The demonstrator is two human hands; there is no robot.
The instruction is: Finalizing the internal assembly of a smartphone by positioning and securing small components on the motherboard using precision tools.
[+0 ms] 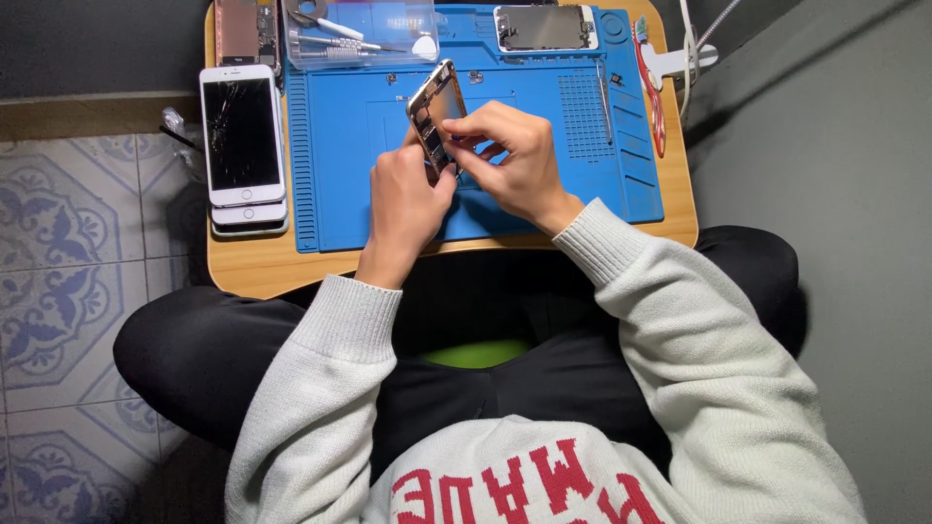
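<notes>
Phone housing in hand, strip-down partly done

Opened phone body (434, 109) is tilted on edge above the centre of the blue mat (544, 146), gripped by the left hand (406, 199). Right hand (515, 160) pinches at its inner edge (what the fingertips hold cannot be told). Detached screen (544, 27) lies at 12 o'clock, so the front is already off; internals look still fitted. Cracked phones (243, 136) are stacked at 9 o'clock on the tabletop (252, 267).
</notes>
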